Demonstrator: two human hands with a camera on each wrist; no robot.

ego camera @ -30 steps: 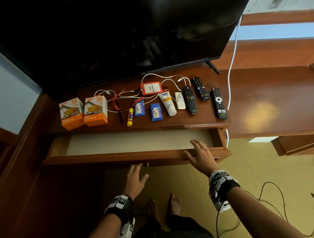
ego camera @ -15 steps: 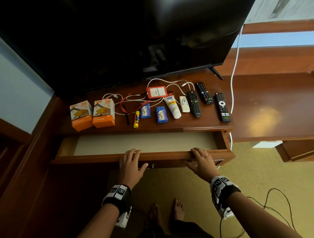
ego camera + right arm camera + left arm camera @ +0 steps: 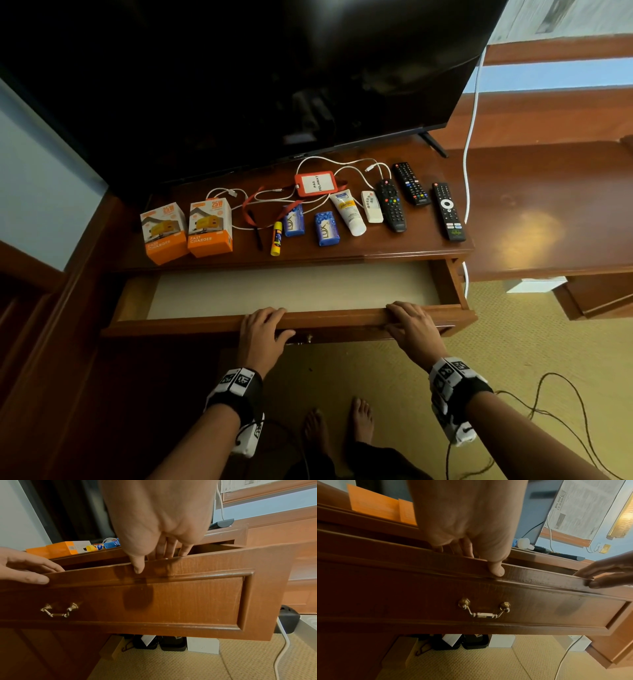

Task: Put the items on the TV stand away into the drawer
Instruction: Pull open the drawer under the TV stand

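The wooden drawer (image 3: pixel 335 317) under the TV stand is pulled out, and its pale lined bottom (image 3: pixel 291 287) holds nothing. My left hand (image 3: pixel 262 329) (image 3: pixel 488 558) and right hand (image 3: pixel 411 325) (image 3: pixel 147 557) each grip the top edge of the drawer front, fingers curled inside and thumb on the face. On the stand lie two orange charger boxes (image 3: pixel 164 233) (image 3: pixel 210 228), a yellow glue stick (image 3: pixel 276 238), two blue soaps (image 3: pixel 294 221) (image 3: pixel 327 229), a cream tube (image 3: pixel 348 212), a white remote (image 3: pixel 371 206), three black remotes (image 3: pixel 391 205) (image 3: pixel 411 183) (image 3: pixel 448 211), a red badge holder (image 3: pixel 314 183) and white cables (image 3: pixel 342 164).
A large dark TV (image 3: pixel 239 85) overhangs the back of the stand. A white cord (image 3: pixel 471 137) drops along its right side. A lower wooden desk (image 3: pixel 548 212) adjoins on the right. Thin cords (image 3: pixel 548 404) lie on the carpet. A brass handle (image 3: pixel 483 610) hangs below my left hand.
My left hand rose from under the drawer front to its top edge. My right hand, open above the edge before, came down, and both now grip it.
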